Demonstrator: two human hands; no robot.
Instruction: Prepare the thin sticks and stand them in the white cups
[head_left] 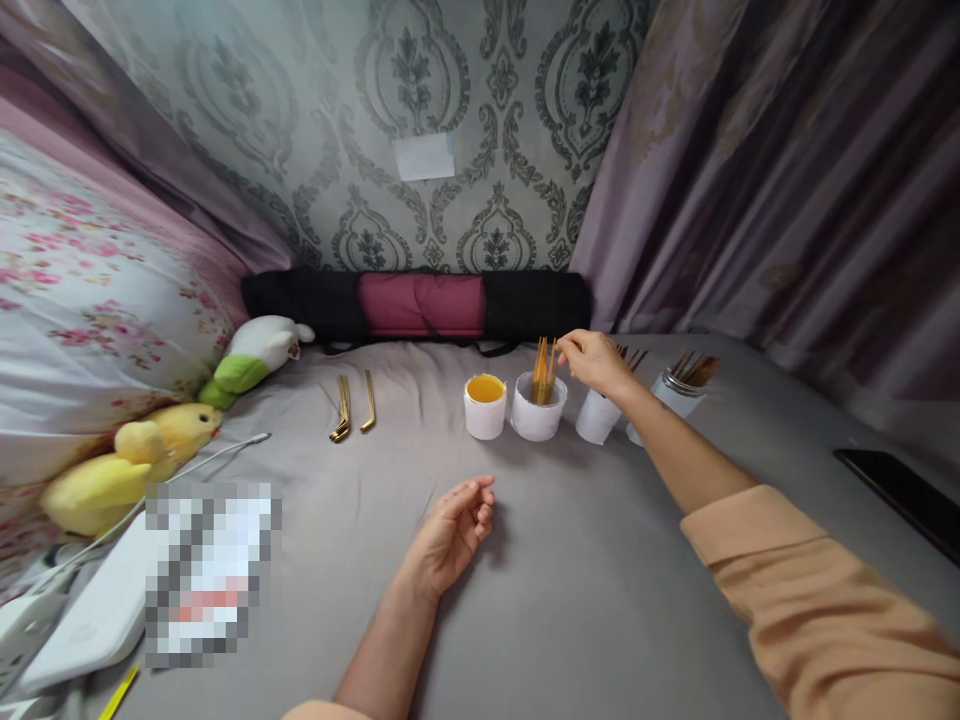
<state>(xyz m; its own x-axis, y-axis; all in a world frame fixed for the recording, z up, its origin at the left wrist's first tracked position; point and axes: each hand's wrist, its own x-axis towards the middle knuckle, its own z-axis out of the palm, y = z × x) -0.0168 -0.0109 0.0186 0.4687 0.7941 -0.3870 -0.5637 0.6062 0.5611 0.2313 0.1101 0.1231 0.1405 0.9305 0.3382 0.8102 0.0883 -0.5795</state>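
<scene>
My right hand is closed in a pinch at the top of a thin orange-brown stick. That stick stands beside several similar sticks in a wide white-wrapped cup. Left of it stands a smaller white cup with a yellow-orange inside. My left hand hovers low over the grey sheet, fingers loosely curled and apart, with nothing visible in them. Partly behind my right wrist, a white-wrapped holder contains dark-tipped sticks. Farther right, a jar holds brown sticks.
Several bent gold-coloured metal straws lie at left, a single one apart. Plush toys, a white cable and a white power bank line the left side. A black phone lies right; a black-and-maroon roll lines the wall.
</scene>
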